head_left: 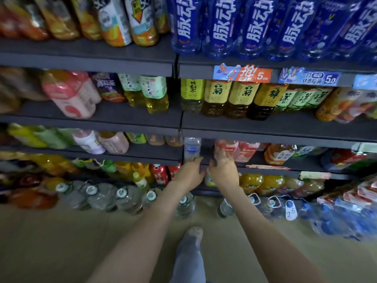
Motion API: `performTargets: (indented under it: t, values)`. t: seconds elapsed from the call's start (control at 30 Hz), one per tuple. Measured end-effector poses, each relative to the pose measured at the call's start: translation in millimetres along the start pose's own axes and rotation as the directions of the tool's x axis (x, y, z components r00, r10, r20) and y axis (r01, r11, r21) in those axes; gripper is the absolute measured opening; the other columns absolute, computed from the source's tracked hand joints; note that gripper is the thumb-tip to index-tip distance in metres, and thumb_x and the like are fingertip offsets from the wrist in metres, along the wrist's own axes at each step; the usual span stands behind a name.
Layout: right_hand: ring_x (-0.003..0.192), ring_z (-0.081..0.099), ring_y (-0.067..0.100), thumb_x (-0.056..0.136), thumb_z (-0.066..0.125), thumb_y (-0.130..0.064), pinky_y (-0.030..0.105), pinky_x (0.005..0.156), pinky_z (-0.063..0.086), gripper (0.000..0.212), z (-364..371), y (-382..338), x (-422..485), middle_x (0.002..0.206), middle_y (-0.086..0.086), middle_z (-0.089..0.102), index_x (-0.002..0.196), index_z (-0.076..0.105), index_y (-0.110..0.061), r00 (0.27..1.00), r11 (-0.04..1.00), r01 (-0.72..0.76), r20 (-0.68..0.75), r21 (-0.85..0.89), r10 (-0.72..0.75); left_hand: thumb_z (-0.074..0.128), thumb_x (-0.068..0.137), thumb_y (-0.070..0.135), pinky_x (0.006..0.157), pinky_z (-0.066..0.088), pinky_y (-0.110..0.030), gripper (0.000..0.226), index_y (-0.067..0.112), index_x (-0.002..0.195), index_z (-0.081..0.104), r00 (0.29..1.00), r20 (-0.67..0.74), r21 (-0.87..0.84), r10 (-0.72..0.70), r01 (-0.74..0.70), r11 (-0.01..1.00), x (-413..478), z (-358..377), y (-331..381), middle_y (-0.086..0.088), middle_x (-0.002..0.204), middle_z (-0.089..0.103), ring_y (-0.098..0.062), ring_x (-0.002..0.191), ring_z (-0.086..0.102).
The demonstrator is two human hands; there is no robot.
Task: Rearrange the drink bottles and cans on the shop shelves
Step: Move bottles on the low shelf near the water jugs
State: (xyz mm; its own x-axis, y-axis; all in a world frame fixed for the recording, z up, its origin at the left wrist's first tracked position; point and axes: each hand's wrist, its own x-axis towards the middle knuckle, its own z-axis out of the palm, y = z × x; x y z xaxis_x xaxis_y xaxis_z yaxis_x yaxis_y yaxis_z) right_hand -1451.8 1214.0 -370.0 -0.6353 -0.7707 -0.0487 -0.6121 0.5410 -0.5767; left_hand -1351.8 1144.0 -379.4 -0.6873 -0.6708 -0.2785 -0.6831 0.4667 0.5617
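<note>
Left hand [190, 173], right hand [223, 167] at shelf edge [275, 173], below 1 open slot [207, 150].

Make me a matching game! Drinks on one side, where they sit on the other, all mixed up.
Drinks:
1. blue bottles
2. yellow-label tea bottles
3. big water jugs
4. small clear bottle

Places:
A. on the floor
B. third shelf down, just above the left hand
C. top shelf
D. second shelf down

Pairs: 1-C, 2-D, 3-A, 4-B.
</note>
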Motion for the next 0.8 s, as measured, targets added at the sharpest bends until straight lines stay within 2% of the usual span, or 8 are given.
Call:
performTargets:
  t: [0.1,0.2,0.3,0.43,0.53,0.63,0.73,0.8]
  values:
    - [0.114,0.050,0.036,0.089,0.052,-0.011,0.039,0.087,0.041,0.031,19.1,-24.7,-42.5,0.117,0.020,0.057,0.118,0.052,0.000,0.982,0.998,0.056,0.180,0.007,-0.056,0.050,0.094,0.023,0.088,0.047,-0.038,0.034,0.008,0.124,0.053,0.994,-0.003,-0.004,-0.111,0.111,0.994,-52.7,-1.4,-23.9,-0.019,0.120,0.060,-0.035,0.111,0.057]
    - [0.106,0.056,0.035,0.089,0.053,-0.012,0.038,0.083,0.045,0.021,39.4,-53.4,-68.6,0.111,0.020,0.061,0.106,0.057,-0.001,0.953,0.995,0.066,0.291,0.078,-0.086,0.046,0.095,0.024,0.082,0.047,-0.036,0.027,0.010,0.115,0.056,0.979,-0.012,-0.019,-0.202,0.202,0.979,-92.3,-8.1,-48.2,-0.018,0.115,0.063,-0.035,0.104,0.059]
    - [0.105,0.058,0.034,0.090,0.053,-0.012,0.038,0.086,0.047,0.022,61.5,-85.2,-84.6,0.113,0.019,0.062,0.109,0.059,-0.002,0.923,0.989,0.108,0.361,0.098,-0.136,0.046,0.093,0.023,0.080,0.045,-0.034,0.028,0.011,0.117,0.054,0.967,-0.025,-0.032,-0.253,0.252,0.967,-120.1,-19.9,-77.1,-0.017,0.117,0.062,-0.037,0.107,0.058]
    - [0.103,0.060,0.034,0.092,0.049,-0.013,0.038,0.083,0.049,0.022,93.9,-138.4,-100.1,0.112,0.017,0.063,0.111,0.058,-0.006,0.877,0.983,0.171,0.443,0.069,-0.184,0.047,0.091,0.020,0.081,0.046,-0.038,0.030,0.016,0.120,0.054,0.956,-0.063,-0.047,-0.287,0.284,0.958,-148.1,-51.6,-126.8,-0.016,0.113,0.064,-0.037,0.104,0.059]
    - [0.107,0.058,0.033,0.092,0.048,-0.014,0.036,0.086,0.048,0.025,126.4,-188.4,-110.5,0.115,0.017,0.062,0.114,0.058,-0.008,0.837,0.971,0.230,0.496,0.067,-0.232,0.047,0.093,0.024,0.082,0.046,-0.039,0.035,0.022,0.128,0.052,0.946,-0.106,-0.018,-0.305,0.305,0.952,-174.0,-81.3,-178.1,-0.016,0.115,0.064,-0.037,0.106,0.059]
    - [0.109,0.057,0.032,0.092,0.052,-0.016,0.033,0.085,0.044,0.027,168.1,-244.5,-122.9,0.116,0.016,0.062,0.117,0.059,-0.008,0.810,0.963,0.260,0.526,0.077,-0.261,0.046,0.095,0.028,0.079,0.047,-0.036,0.039,0.027,0.134,0.046,0.914,-0.134,-0.013,-0.384,0.386,0.923,-201.2,-114.8,-243.1,-0.013,0.115,0.063,-0.035,0.107,0.059]
    - [0.112,0.055,0.030,0.093,0.053,-0.020,0.033,0.089,0.043,0.029,214.4,-297.9,-134.4,0.117,0.015,0.061,0.119,0.057,-0.008,0.806,0.969,0.236,0.544,0.070,-0.235,0.046,0.094,0.025,0.080,0.048,-0.036,0.037,0.023,0.131,0.049,0.900,-0.142,-0.026,-0.413,0.413,0.910,-223.8,-148.2,-311.3,-0.015,0.112,0.064,-0.034,0.106,0.059]
    - [0.114,0.055,0.030,0.093,0.054,-0.020,0.034,0.091,0.045,0.032,243.3,-328.6,-139.7,0.121,0.014,0.060,0.123,0.054,-0.009,0.829,0.980,0.186,0.525,0.068,-0.194,0.048,0.094,0.023,0.085,0.050,-0.039,0.036,0.018,0.129,0.051,0.889,-0.156,-0.061,-0.430,0.425,0.903,-233.7,-169.3,-351.3,-0.016,0.112,0.065,-0.034,0.105,0.060]
